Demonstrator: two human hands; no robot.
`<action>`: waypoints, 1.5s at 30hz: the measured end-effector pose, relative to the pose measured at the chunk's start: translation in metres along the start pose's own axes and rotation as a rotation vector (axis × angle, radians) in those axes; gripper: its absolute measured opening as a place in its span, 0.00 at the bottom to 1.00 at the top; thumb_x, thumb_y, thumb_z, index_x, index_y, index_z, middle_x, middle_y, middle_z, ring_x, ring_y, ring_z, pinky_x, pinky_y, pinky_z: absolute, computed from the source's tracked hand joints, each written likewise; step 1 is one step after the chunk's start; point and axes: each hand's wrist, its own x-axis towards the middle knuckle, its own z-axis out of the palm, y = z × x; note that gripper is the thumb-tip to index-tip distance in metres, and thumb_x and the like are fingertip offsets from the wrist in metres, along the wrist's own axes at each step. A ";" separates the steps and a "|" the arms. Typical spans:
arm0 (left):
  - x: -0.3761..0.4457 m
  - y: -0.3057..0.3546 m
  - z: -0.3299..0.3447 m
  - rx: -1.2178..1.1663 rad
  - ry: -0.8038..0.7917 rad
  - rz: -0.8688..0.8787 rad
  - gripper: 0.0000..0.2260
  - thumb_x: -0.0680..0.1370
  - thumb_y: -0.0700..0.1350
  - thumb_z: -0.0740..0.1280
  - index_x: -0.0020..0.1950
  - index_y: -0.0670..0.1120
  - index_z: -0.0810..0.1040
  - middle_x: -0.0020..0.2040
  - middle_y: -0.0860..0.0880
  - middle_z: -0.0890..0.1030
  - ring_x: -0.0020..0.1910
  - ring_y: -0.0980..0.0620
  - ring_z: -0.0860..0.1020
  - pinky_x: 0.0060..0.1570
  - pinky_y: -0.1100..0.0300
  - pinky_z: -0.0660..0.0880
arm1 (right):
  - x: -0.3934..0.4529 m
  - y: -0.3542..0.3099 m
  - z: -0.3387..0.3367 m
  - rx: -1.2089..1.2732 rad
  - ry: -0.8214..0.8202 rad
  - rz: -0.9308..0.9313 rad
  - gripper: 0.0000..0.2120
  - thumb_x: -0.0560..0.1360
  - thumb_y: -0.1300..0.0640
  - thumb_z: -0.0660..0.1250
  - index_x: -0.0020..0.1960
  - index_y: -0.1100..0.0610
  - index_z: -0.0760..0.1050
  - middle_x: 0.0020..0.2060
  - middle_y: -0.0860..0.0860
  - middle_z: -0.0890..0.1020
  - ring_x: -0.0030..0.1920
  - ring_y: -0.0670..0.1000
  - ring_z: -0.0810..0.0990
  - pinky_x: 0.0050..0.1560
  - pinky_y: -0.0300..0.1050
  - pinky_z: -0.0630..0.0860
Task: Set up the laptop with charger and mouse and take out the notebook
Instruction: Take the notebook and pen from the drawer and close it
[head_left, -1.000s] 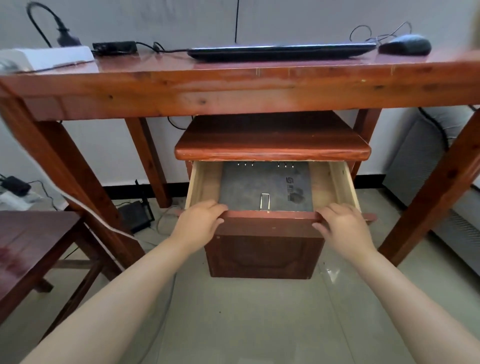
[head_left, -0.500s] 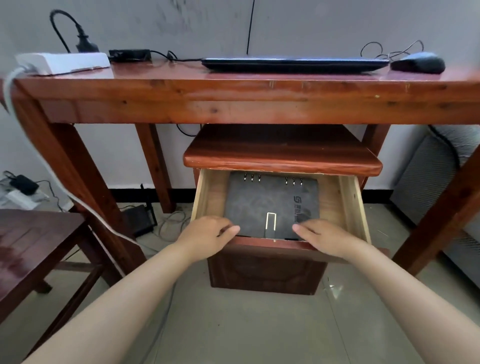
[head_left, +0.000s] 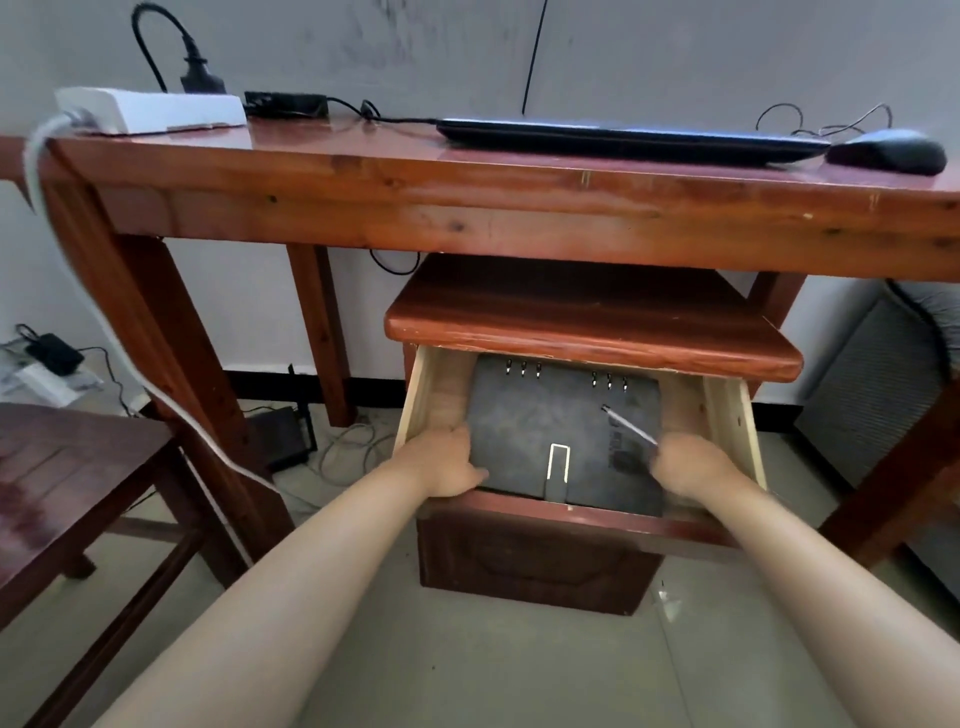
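Hands come first: the left hand (head_left: 447, 462) lies curled over the left edge of the notebook (head_left: 561, 426), thumb on the cover near its near-left corner, though whether the fingers have got under the edge cannot be seen. The right hand (head_left: 685, 465) is at the notebook's right edge, closed around a thin pen (head_left: 628, 426) that slants up and left across the cover; how much of that hand also touches the notebook is unclear.

This dark grey notebook, with small metal rings along its far edge and a clasp strap at its near edge, lies flat in the open drawer (head_left: 727, 410) of a small wooden cabinet under the table (head_left: 467, 208). It fills most of the drawer floor, leaving narrow strips of bare wood at either side.

To lift it well, I would work the fingers beneath both side edges, tip the near edge up first, and draw it toward the body so the far edge clears the cabinet top overhanging the drawer. The pen is likely to slip or snag, so it should be pinned against the cover or set aside.

On the table, farther back, the closed laptop (head_left: 623, 137) sits with the mouse (head_left: 888, 150) just to its right and the charger (head_left: 285, 103) near the white power strip (head_left: 150, 109) on the left.
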 end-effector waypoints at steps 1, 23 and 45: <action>0.007 0.004 -0.001 -0.064 -0.030 -0.041 0.22 0.80 0.48 0.61 0.71 0.41 0.65 0.70 0.41 0.71 0.68 0.43 0.70 0.66 0.56 0.68 | 0.001 0.003 0.004 0.004 -0.008 0.066 0.15 0.80 0.63 0.53 0.62 0.67 0.71 0.62 0.62 0.76 0.63 0.59 0.74 0.59 0.46 0.72; -0.027 0.024 -0.027 -0.545 0.157 -0.373 0.35 0.74 0.59 0.66 0.72 0.38 0.62 0.68 0.41 0.72 0.59 0.44 0.75 0.61 0.53 0.76 | -0.057 0.004 -0.022 0.628 0.130 0.086 0.25 0.76 0.51 0.65 0.25 0.56 0.58 0.23 0.51 0.66 0.24 0.49 0.65 0.25 0.41 0.61; -0.017 0.048 -0.083 -0.129 0.404 -0.143 0.36 0.73 0.62 0.66 0.73 0.43 0.62 0.70 0.39 0.69 0.67 0.39 0.69 0.63 0.49 0.72 | -0.054 -0.003 -0.050 0.529 0.615 -0.189 0.11 0.75 0.50 0.65 0.48 0.59 0.72 0.43 0.52 0.72 0.46 0.55 0.73 0.41 0.46 0.71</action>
